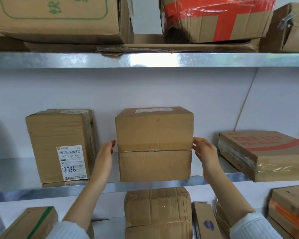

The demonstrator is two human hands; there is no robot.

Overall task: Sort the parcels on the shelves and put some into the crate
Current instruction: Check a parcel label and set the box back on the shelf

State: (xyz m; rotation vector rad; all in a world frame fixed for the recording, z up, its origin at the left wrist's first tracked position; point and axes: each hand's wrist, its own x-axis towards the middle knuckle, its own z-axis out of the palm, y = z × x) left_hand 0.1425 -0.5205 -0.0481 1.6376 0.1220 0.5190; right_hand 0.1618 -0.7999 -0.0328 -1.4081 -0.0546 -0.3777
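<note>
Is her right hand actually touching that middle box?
Touching: the head view shows the right hand's fingertips pressed against the middle box's right edge at the tape seam.

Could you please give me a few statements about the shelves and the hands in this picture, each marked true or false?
1. Both hands flank the middle box on the middle shelf. True: the left hand and right hand are at its two sides.
2. The labelled box bears the handwritten number 7786. True.
3. The box with red tape stands on the bottom shelf. False: it is on the top shelf.
4. The flat box to the right lies fully on the shelf. False: its front corner overhangs the edge.
5. A crate stands beside the middle box. False: no crate is in view.
</note>
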